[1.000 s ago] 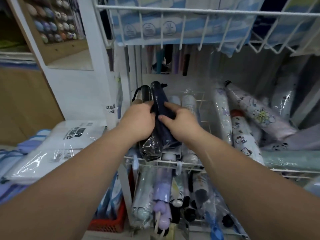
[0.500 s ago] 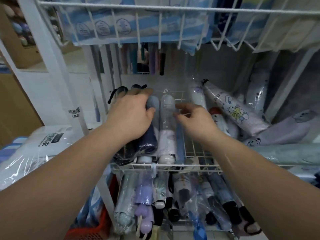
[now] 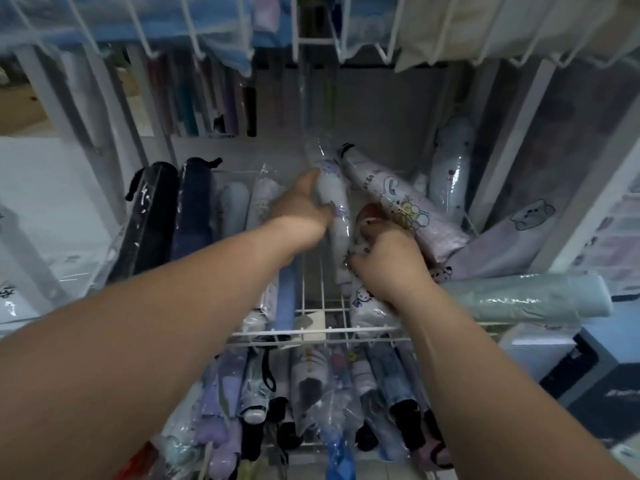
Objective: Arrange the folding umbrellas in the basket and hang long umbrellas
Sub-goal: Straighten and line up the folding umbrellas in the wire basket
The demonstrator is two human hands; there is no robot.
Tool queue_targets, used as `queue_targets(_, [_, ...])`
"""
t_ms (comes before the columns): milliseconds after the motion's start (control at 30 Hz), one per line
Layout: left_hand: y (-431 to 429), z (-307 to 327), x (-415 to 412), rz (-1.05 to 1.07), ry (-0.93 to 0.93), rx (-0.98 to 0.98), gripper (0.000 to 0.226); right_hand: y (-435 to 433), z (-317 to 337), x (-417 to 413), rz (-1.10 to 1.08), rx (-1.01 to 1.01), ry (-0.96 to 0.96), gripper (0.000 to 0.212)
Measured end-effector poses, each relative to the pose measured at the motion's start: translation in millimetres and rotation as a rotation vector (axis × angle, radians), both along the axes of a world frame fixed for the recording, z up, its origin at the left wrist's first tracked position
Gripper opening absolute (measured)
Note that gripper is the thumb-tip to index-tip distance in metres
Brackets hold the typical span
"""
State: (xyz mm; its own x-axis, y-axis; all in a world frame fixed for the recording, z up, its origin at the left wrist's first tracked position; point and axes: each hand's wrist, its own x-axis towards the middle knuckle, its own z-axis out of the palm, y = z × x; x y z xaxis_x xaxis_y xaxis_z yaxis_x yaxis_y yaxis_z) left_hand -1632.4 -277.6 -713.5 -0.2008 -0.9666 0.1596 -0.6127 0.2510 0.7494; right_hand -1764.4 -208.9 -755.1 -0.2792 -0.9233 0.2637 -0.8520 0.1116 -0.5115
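A white wire basket [image 3: 311, 332] holds folding umbrellas in clear plastic sleeves. A black umbrella [image 3: 152, 216] and a navy umbrella [image 3: 194, 209] lie side by side at its left, with two pale ones [image 3: 235, 209] beside them. My left hand [image 3: 301, 206] grips the upper part of a pale lilac umbrella [image 3: 337, 216] in the middle. My right hand [image 3: 388, 261] holds the lower end of that umbrella, over a white cartoon-cat umbrella [image 3: 363, 299]. A lilac cartoon-print umbrella [image 3: 398, 209] lies slanted at the right.
A mint green umbrella [image 3: 526, 299] lies crosswise on the right rim. A lower basket [image 3: 311, 410] is packed with more folding umbrellas. Long umbrellas [image 3: 214, 98] hang behind. A wire shelf [image 3: 311, 29] with packaged goods hangs overhead. White uprights [image 3: 512, 140] flank the basket.
Both hands left the black and navy umbrellas, which now lie at the basket's left, and moved right onto the pale lilac umbrella. The view has swung to the right.
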Motion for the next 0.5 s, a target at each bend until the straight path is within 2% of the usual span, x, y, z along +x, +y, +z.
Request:
queue_targets(133, [-10,-12,-13,-0.048,0.102,0.011,0.08,1,-4,-4,0.036,-0.06,-0.046,0.037])
queue_targets(267, [-15,-28,-23,-0.109,0.272,0.013,0.093,-2,-8,-6,0.036,-0.095,-0.065,0.028])
queue_targets(400, [-18,-32,-23,-0.127,0.321,0.004,0.092,-1,-9,-5,0.027,-0.122,-0.078,0.022])
queue_targets(500, [-17,-27,-20,-0.102,0.323,-0.016,0.088,0,-8,-4,0.01,-0.134,-0.108,0.03])
